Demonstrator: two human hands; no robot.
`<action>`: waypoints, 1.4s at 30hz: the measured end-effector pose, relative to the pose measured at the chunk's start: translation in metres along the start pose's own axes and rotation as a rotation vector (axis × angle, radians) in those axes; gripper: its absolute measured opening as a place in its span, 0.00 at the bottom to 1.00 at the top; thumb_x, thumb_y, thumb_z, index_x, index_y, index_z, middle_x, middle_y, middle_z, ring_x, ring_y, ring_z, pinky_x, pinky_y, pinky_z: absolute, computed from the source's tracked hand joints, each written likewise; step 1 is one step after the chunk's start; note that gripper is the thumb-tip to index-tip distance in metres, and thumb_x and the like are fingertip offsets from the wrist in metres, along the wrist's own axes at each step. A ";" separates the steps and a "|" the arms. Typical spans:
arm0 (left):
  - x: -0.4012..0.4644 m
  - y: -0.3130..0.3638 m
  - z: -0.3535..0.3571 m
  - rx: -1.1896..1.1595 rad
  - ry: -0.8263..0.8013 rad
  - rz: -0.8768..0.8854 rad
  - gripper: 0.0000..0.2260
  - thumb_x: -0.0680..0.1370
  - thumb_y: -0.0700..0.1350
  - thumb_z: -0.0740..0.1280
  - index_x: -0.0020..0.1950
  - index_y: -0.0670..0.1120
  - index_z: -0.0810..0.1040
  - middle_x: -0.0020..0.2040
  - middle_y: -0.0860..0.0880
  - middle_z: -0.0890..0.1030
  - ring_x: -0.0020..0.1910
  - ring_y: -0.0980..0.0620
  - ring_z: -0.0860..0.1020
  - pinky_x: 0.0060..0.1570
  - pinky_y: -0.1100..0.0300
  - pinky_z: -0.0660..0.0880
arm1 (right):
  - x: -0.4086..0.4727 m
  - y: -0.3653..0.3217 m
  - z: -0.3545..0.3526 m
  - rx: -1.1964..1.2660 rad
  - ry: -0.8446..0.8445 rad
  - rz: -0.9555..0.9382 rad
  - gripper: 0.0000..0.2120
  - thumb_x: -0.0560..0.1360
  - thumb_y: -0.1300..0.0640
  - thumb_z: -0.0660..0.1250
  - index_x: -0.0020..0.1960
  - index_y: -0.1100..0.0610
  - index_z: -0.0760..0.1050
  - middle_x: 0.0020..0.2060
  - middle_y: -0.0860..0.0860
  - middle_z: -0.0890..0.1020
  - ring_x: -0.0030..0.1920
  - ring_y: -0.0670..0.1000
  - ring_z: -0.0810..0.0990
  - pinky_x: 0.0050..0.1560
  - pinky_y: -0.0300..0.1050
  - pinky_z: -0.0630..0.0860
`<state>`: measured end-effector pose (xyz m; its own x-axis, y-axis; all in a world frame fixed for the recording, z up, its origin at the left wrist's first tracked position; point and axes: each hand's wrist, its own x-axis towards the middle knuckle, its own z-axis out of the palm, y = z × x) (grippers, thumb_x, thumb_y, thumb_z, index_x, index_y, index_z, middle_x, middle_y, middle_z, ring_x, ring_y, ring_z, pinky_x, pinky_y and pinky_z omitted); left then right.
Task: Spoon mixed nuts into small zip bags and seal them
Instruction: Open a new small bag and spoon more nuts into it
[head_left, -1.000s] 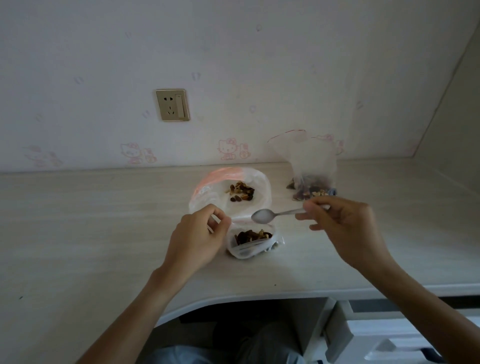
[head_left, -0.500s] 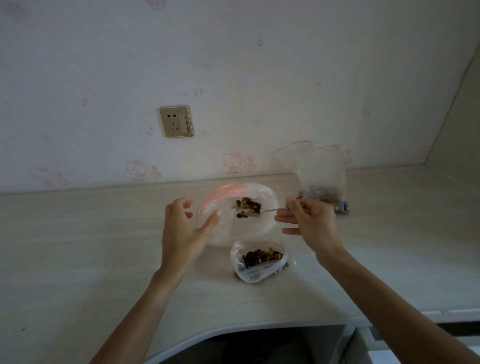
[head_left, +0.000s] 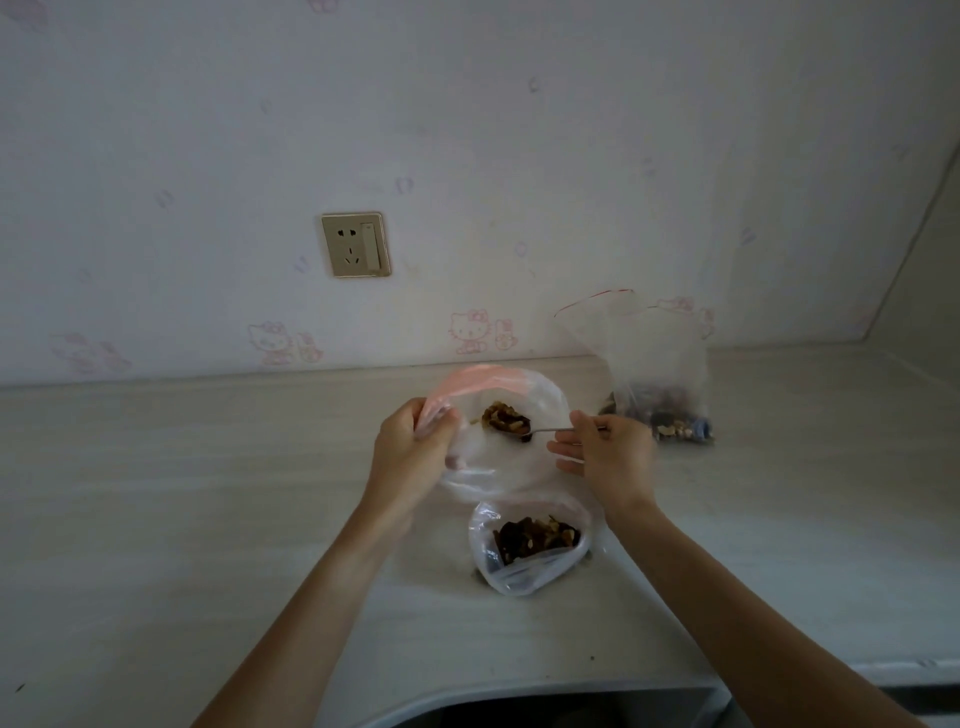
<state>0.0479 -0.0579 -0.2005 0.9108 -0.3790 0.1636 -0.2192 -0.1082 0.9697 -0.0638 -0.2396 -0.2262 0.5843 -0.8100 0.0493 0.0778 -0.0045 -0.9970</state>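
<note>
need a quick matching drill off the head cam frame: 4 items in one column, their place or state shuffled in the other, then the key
Things
1. metal spoon
2. large clear plastic bag with a pink rim
3. small clear zip bag of nuts nearest the person
4. tall clear zip bag with a red strip

Places or states
A. stands upright by the wall, on the right
B. lies open on the pale desk, no hand on it
C. its rim gripped by the left hand
D. held by the right hand, its bowl loaded with nuts

Pairs: 1-D, 2-C, 3-B, 4-A
</note>
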 end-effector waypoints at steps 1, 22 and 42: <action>0.000 0.002 0.001 -0.003 -0.002 0.005 0.06 0.81 0.48 0.69 0.47 0.48 0.82 0.35 0.58 0.82 0.29 0.57 0.81 0.36 0.56 0.79 | 0.002 0.000 -0.001 -0.017 0.022 -0.017 0.10 0.83 0.57 0.66 0.50 0.63 0.81 0.41 0.57 0.87 0.39 0.51 0.88 0.39 0.47 0.85; 0.001 0.001 -0.002 -0.004 -0.006 -0.007 0.11 0.84 0.48 0.66 0.45 0.43 0.79 0.25 0.54 0.75 0.25 0.58 0.73 0.26 0.66 0.70 | 0.013 -0.010 0.011 -0.513 -0.048 -0.227 0.11 0.84 0.53 0.64 0.55 0.58 0.82 0.45 0.49 0.87 0.32 0.47 0.86 0.39 0.54 0.85; -0.009 -0.003 -0.028 0.165 0.109 0.100 0.14 0.76 0.52 0.76 0.58 0.55 0.78 0.54 0.60 0.82 0.51 0.65 0.80 0.44 0.72 0.74 | -0.003 -0.035 -0.016 -0.123 -0.196 -0.024 0.06 0.82 0.58 0.67 0.52 0.59 0.82 0.41 0.50 0.89 0.41 0.51 0.89 0.32 0.44 0.83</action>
<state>0.0501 -0.0290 -0.1994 0.9121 -0.2950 0.2847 -0.3564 -0.2274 0.9063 -0.0806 -0.2466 -0.1927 0.7301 -0.6796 0.0715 0.0013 -0.1032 -0.9947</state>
